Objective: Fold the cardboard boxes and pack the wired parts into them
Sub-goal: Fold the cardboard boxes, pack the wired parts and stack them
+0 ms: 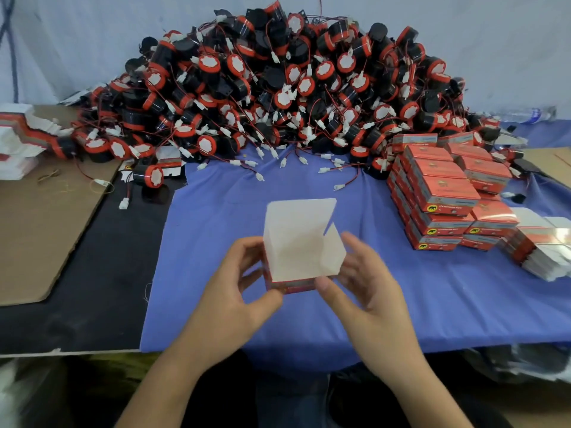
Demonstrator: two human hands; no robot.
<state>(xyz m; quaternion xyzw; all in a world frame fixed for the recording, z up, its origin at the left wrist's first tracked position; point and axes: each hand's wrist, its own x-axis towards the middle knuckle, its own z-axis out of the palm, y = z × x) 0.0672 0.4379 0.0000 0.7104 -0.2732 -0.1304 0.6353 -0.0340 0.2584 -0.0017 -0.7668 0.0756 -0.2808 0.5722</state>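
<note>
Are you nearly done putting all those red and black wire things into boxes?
Not nearly. Done: a stack of closed red boxes sits on the right. In hand: the left hand and right hand hold one open box, flaps up, no part visible inside. Left: the big pile of wired parts at the back, plus flat unfolded boxes at the far left.
</note>
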